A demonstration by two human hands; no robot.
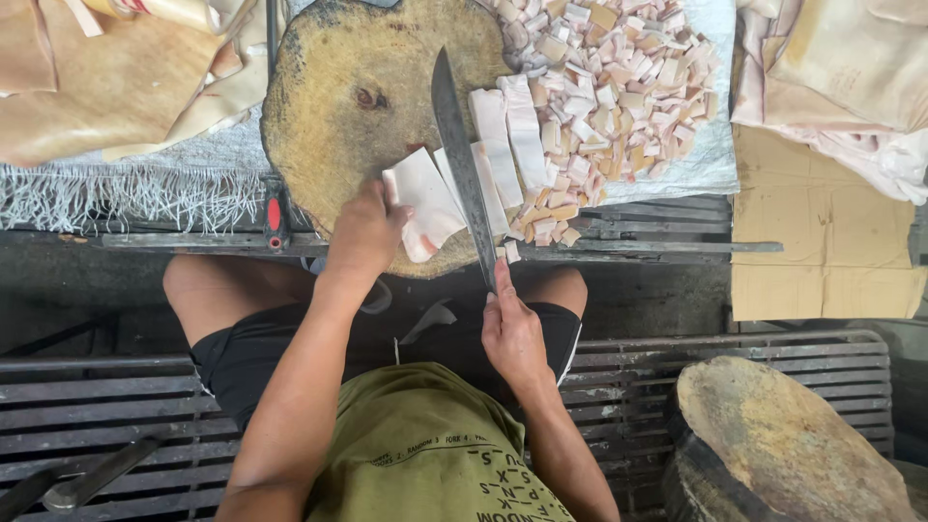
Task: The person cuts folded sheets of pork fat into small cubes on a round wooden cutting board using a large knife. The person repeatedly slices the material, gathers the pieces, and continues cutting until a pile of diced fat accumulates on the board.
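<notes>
My left hand [364,235] presses on a pale strip of pork skin [422,201] at the near edge of a round wooden chopping block [338,97]. My right hand [512,333] grips the handle of a long dark knife [461,159], whose blade lies across the strips and points away from me. More long strips [507,135] lie side by side to the right of the blade. A heap of small cut cubes [619,82] covers the block's right side and the white cloth beyond it.
Large uncut skin sheets [97,87] lie at the upper left and more [851,68] at the upper right. Cardboard [822,251] lies right. A second round block [783,445] stands lower right on a metal grate [87,406]. A red-handled tool [275,217] sits by the block.
</notes>
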